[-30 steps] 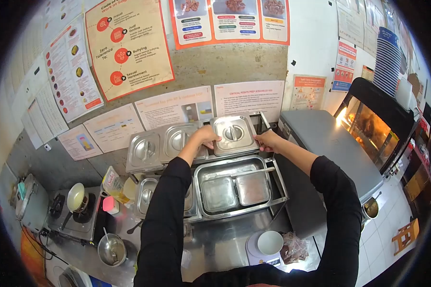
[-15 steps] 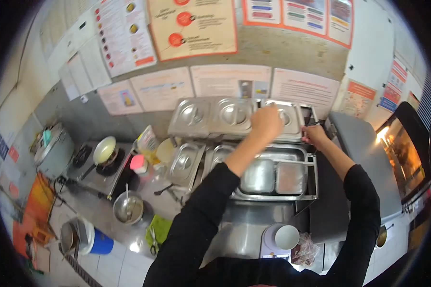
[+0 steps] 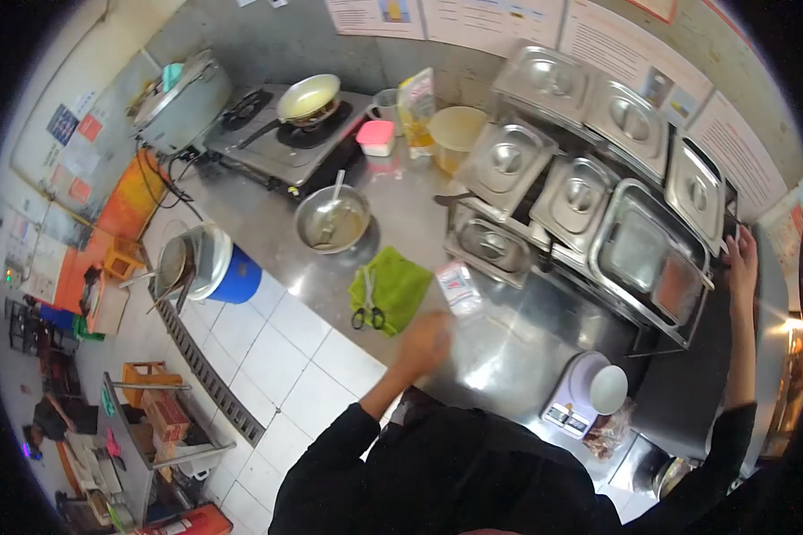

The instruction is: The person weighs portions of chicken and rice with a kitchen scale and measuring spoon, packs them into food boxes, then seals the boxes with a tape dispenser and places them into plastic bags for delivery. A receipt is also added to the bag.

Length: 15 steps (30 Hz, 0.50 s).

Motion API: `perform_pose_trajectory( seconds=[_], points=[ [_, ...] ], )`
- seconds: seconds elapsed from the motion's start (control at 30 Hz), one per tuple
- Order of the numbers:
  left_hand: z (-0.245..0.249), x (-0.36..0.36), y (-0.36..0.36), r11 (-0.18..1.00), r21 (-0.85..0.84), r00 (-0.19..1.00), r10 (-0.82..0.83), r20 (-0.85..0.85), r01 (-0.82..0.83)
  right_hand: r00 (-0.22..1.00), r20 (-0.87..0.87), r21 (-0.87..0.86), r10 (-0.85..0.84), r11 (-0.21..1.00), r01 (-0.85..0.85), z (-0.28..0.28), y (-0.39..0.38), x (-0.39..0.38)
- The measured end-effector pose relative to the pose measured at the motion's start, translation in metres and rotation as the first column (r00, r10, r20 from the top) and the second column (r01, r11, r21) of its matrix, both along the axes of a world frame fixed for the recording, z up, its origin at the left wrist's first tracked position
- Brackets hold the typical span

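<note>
My left hand (image 3: 426, 343) is low over the counter's front edge, smeared by motion, so its fingers cannot be made out. Nearest to it are a green cloth (image 3: 401, 290) with scissors (image 3: 369, 303) lying on it, and a small white printed packet (image 3: 459, 287). My right hand (image 3: 740, 257) is at the right end of the steel container rack (image 3: 680, 339), its fingers apart and close against the rack's side. Left of that hand is a lidded steel container (image 3: 696, 192). In front sits an uncovered steel pan (image 3: 638, 241) with a reddish section (image 3: 678, 287).
A kitchen scale (image 3: 573, 397) carries a white bowl (image 3: 608, 390) near my body. Further left are a steel mixing bowl (image 3: 332, 219), a stove (image 3: 285, 147) with a frying pan (image 3: 309, 96), and a blue bucket (image 3: 236, 275) on the floor. Heat glows (image 3: 792, 325) far right.
My left hand has left the back-row lids and come down to the counter's front edge. The view has swung left. My right hand stays by the rack's right end.
</note>
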<state>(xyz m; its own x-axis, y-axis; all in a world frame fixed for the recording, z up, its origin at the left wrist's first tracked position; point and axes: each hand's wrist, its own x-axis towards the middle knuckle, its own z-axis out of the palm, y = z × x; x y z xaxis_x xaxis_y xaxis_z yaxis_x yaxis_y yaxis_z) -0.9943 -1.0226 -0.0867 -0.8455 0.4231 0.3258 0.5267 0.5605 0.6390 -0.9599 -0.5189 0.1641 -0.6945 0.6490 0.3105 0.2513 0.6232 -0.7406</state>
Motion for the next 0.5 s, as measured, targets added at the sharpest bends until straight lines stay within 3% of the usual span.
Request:
perform_pose_trajectory(
  seconds=[0.03,0.1,0.13,0.17,0.2,0.23,0.3,0.33,0.4,0.47,0.5],
  points=[
    [-0.008,-0.014,-0.024,0.976,-0.065,0.977,0.206,-0.058,-0.21,0.994,-0.078,0.244,0.081,0.968,-0.06,-0.01,-0.005,0.005],
    [0.01,-0.037,-0.057,0.869,-0.377,0.947,0.308,-0.091,-0.319,0.963,-0.098,0.342,0.249,0.917,-0.203,-0.011,-0.087,0.019],
    [0.004,-0.045,-0.07,0.877,-0.373,0.953,0.289,-0.093,-0.302,0.925,-0.104,0.095,0.365,0.93,-0.356,-0.013,-0.137,0.028],
    [-0.012,-0.054,-0.08,0.885,-0.366,0.957,0.282,-0.073,-0.289,0.913,0.026,0.174,0.407,0.898,-0.405,-0.024,-0.179,0.033],
    [-0.026,-0.065,-0.084,0.897,-0.353,0.963,0.264,-0.054,-0.265,0.871,0.092,0.134,0.482,0.861,-0.491,-0.054,-0.209,0.034],
    [-0.036,-0.071,-0.086,0.888,-0.385,0.964,0.267,-0.013,-0.252,0.733,0.264,0.007,0.626,0.759,-0.651,-0.07,-0.237,0.029],
    [-0.053,-0.071,-0.082,0.851,-0.467,0.964,0.266,-0.009,-0.239,0.606,0.312,0.178,0.732,0.581,-0.794,-0.165,-0.285,0.01],
    [-0.059,-0.069,-0.08,0.816,-0.519,0.963,0.265,-0.052,-0.253,0.562,0.499,0.137,0.66,0.58,-0.803,-0.202,-0.312,-0.009],
    [-0.052,-0.062,-0.076,0.817,-0.506,0.961,0.239,-0.138,-0.276,0.741,0.325,0.259,0.588,0.698,-0.667,-0.277,-0.359,-0.042],
    [-0.051,-0.061,-0.081,0.845,-0.49,0.976,0.163,-0.146,-0.215,0.86,0.317,0.41,0.4,0.76,-0.504,-0.292,-0.397,-0.048],
    [-0.051,-0.059,-0.084,0.852,-0.481,0.977,0.152,-0.153,-0.208,0.867,0.324,0.403,0.379,0.774,-0.488,-0.296,-0.403,-0.044]
  ],
)
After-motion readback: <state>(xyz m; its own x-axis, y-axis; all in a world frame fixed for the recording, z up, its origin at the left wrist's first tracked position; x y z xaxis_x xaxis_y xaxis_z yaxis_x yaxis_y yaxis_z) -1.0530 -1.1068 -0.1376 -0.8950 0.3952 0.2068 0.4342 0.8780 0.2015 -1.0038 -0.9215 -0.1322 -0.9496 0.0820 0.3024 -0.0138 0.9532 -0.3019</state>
